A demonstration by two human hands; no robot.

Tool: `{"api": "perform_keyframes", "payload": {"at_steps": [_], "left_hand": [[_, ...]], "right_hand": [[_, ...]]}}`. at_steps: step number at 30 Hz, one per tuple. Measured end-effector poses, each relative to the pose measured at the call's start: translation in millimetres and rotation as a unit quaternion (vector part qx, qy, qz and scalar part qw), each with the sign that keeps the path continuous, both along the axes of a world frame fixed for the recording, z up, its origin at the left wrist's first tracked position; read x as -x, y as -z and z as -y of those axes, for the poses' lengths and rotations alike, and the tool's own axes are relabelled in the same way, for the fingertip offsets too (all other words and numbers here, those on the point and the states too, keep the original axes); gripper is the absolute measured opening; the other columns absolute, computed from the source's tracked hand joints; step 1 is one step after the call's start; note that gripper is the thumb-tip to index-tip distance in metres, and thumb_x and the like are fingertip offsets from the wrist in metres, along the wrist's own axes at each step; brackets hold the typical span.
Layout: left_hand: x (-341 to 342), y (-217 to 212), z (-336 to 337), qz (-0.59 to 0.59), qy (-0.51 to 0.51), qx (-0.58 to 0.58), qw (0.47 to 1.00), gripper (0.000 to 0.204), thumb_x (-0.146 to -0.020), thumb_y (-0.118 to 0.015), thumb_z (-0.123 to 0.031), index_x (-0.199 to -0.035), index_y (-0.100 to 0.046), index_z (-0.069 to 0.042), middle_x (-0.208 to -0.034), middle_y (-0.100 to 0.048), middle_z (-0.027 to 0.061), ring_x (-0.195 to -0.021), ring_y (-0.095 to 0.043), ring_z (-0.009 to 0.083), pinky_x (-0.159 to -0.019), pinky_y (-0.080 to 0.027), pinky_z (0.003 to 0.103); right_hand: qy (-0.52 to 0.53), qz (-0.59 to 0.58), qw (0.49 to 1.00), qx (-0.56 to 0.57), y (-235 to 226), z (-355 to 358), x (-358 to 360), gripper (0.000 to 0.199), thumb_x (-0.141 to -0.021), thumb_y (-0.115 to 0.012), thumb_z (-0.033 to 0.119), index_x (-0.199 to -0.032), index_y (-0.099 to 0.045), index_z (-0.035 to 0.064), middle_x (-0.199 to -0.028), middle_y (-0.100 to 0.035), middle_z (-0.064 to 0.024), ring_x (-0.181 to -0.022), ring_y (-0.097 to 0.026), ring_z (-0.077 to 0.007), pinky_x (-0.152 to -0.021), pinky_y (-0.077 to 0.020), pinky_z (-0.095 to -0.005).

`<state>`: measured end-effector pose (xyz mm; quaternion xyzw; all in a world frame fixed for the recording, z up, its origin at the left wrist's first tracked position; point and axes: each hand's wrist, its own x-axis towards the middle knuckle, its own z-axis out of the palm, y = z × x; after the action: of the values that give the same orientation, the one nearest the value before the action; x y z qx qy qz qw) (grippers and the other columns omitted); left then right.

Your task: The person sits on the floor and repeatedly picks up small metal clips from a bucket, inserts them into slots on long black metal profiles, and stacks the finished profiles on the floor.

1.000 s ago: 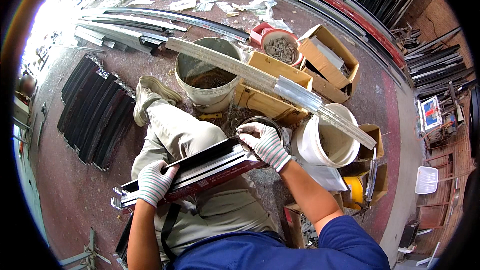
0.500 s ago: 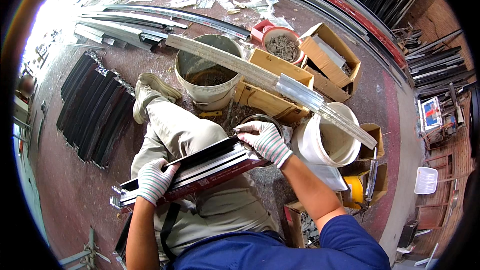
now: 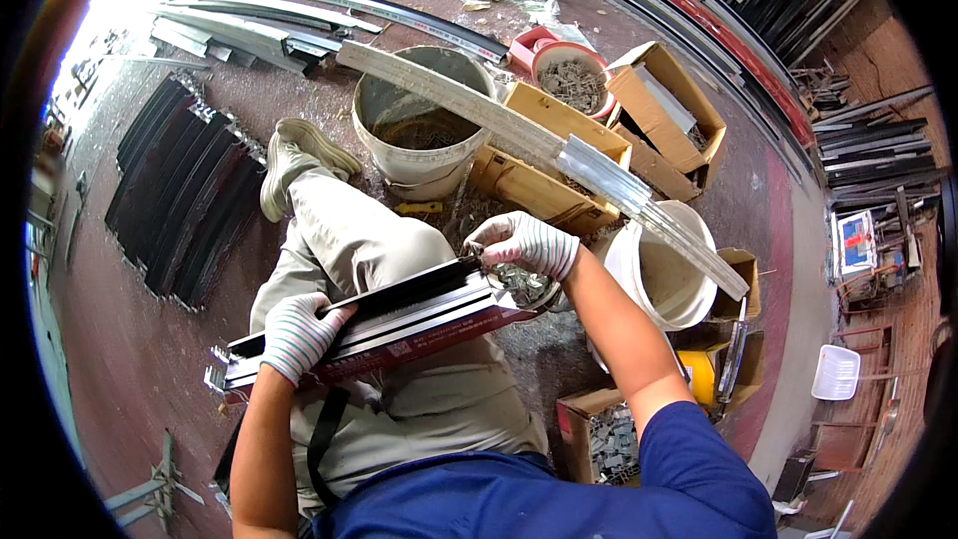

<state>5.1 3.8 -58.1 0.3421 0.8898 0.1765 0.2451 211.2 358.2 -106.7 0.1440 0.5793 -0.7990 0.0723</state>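
Note:
Across my lap lies a short metal profile [image 3: 419, 311], black and silver with a dark red printed film on its near side. My left hand [image 3: 299, 334], in a striped glove, is closed round its left part, thumb on top. My right hand [image 3: 531, 244], gloved too, is closed in a pinch just above the profile's right end. A small metal piece shows at those fingertips; its exact shape is too small to tell. Just under this hand is a round bowl [image 3: 529, 289] of shiny metal parts, partly hidden by hand and profile.
A long metal bar [image 3: 449, 105] rests across a grey bucket [image 3: 414, 175], wooden boxes [image 3: 529, 190] and a white bucket [image 3: 689, 289]. A carton [image 3: 579, 439] of metal pieces stands at my right. Black profiles [image 3: 180, 200] lie in a row on the left floor.
My right hand has lifted and drawn back slightly from the profile's right end, and more of the bowl shows. My left hand keeps its grip. The view has shifted a little.

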Motion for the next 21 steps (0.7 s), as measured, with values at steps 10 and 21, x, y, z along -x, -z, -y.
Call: {"api": "perform_keyframes", "payload": {"at_steps": [10,21], "left_hand": [[3.8,2.2,-7.9,-0.006,0.045,0.032,0.998,0.05,-0.095,-0.073,-0.051,-0.091,-0.079,-0.002,-0.073,-0.071,0.0204,-0.066,-0.07,0.0316,-0.069,-0.054,0.042],[-4.3,-0.9,-7.7,-0.015,0.005,-0.027,1.0,0.047,-0.091,-0.078,-0.049,-0.081,-0.076,-0.003,-0.067,-0.067,0.019,-0.061,-0.066,0.0348,-0.064,-0.05,0.044]], "right_hand": [[-0.075,0.038,0.996,0.025,2.6,-0.3,14.8,0.038,-0.085,-0.088,0.013,-0.118,-0.075,0.0002,-0.101,-0.076,-0.0051,-0.093,-0.07,-0.0134,-0.087,-0.0575,-0.0318],[0.021,0.003,0.957,-0.291,-64.7,0.2,0.1,0.035,-0.09,-0.087,0.018,-0.121,-0.079,0.0032,-0.107,-0.08,-0.0069,-0.098,-0.072,-0.0124,-0.092,-0.0576,-0.0309]]}}
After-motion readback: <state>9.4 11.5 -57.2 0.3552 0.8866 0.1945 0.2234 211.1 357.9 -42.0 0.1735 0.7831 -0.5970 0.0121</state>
